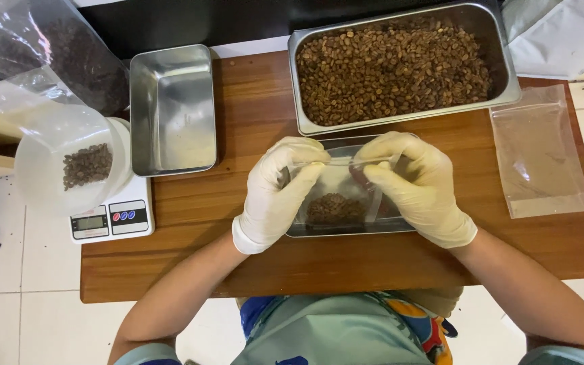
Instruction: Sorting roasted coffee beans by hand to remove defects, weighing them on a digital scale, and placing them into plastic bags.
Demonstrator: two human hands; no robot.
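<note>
Both my gloved hands, left (280, 192) and right (419, 186) | fingers pinched together on bag (336, 196) top | beans inside | over tabletop (251, 122)

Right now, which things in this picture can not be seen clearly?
- Head view: top edge of the small clear bag, covered by the left hand and right hand.
- Small tray under that bag: mostly hidden.
- Scale display: too small.
- Large bag: cut by the frame edge.

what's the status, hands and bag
Left hand and right hand both pinching top edge of small clear bag. Coffee beans sit at its bottom. Nothing blocking.
</note>
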